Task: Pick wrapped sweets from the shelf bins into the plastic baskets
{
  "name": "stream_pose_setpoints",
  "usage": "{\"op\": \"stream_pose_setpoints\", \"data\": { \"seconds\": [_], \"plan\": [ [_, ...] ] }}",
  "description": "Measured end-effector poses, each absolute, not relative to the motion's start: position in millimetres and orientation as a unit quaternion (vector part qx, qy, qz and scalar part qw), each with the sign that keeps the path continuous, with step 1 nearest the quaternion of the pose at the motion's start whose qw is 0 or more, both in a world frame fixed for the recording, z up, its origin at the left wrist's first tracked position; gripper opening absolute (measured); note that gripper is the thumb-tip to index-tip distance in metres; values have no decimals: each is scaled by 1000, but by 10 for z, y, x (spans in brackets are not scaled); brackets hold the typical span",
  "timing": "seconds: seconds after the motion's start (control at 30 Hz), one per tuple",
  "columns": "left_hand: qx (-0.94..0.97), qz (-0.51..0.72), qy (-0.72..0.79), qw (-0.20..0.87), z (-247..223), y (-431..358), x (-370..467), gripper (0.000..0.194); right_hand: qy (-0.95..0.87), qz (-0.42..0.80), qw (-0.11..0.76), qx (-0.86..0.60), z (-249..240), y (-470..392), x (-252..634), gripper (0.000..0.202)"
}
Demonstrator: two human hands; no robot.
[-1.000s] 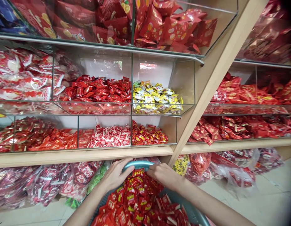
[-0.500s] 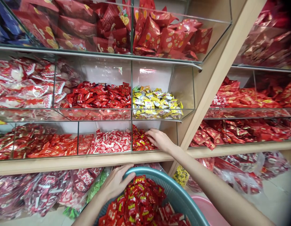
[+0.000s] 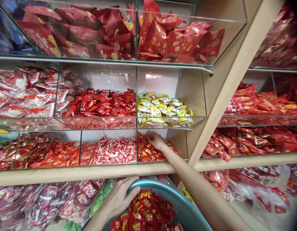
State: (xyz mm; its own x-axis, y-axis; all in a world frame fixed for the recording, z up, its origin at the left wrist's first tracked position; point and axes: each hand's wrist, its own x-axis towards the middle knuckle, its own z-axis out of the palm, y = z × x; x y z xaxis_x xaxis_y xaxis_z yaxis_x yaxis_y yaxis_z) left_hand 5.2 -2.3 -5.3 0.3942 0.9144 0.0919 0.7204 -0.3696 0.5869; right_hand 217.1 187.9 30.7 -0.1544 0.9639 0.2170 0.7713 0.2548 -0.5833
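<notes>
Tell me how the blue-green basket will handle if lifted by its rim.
The basket looks like stiff plastic, so it should barely flex. The pile of wrapped candies inside likely makes it fairly heavy, and those loose pieces may slide if it tilts.

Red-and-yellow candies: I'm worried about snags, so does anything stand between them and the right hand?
Nothing visible does: the right hand is at the candies, and the glass divider stands beside them.

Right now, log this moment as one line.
left hand: on basket rim | right hand: at red sweets, lower compartment | basket: holds red packets
</notes>
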Motion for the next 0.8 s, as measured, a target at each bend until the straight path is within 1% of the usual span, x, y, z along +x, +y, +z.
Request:
{"op": "stream_pose_setpoints", "data": {
  "seconds": [0.1, 0.17, 0.3, 0.53, 0.6, 0.63, 0.7, 0.73, 0.8],
  "plan": [
    [800, 207, 512, 234, -58, -4, 56, 41, -738, 177, 316, -570, 276, 1885, 2241, 43],
    [800, 207, 513, 232, -63, 5, 59, 41, -736, 180, 336, -560, 271, 1881, 2279, 45],
    [799, 213, 512, 231, -65, -8, 64, 41, -729, 183, 377, -541, 292, 1839, 2289, 40],
    [795, 223, 516, 229, -25, -14, 80, 40, -698, 183, 467, -511, 484, 1670, 2216, 26],
    [795, 225, 514, 229, -17, -9, 84, 41, -683, 183, 487, -513, 571, 1543, 2232, 25],
    [796, 226, 513, 229, -14, -8, 85, 41, -676, 190, 497, -510, 617, 1452, 2248, 28],
    [796, 229, 511, 230, -8, -12, 88, 41, -647, 253, 526, -491, 704, 1213, 2283, 37],
    [796, 231, 510, 231, -4, -15, 91, 41, -616, 319, 545, -471, 740, 1068, 2299, 41],
    [796, 237, 507, 233, 8, -20, 103, 40, -533, 469, 555, -433, 779, 748, 2326, 41]
  ]
}}
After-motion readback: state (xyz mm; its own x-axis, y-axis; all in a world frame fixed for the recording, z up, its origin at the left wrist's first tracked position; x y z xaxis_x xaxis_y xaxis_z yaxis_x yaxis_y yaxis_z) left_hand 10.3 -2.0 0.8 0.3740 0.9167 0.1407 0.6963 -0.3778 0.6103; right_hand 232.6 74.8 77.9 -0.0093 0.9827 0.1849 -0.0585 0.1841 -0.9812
